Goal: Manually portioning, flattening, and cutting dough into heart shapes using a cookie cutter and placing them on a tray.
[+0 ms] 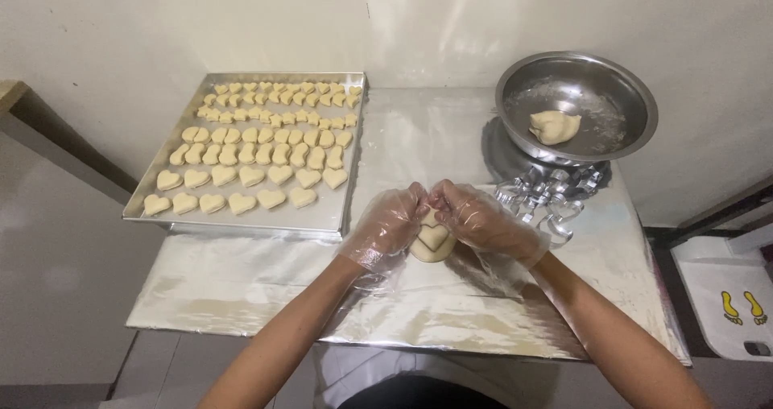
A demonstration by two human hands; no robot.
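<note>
Both my hands wear clear plastic gloves and meet over a flat piece of pale dough [431,246] on the foil-covered table [266,284]. A heart outline is pressed into that dough. My left hand [386,225] pinches at the dough's upper edge from the left. My right hand [481,219] pinches the same spot from the right, fingertips touching those of the left. Whether a cutter sits between the fingers is hidden.
A metal baking tray [158,167] at the left holds several rows of heart-shaped dough pieces. A steel bowl [576,103] at the back right contains a lump of dough [554,126]. Metal cookie cutters [549,196] lie beside the bowl. A white mat [725,296] lies at the right.
</note>
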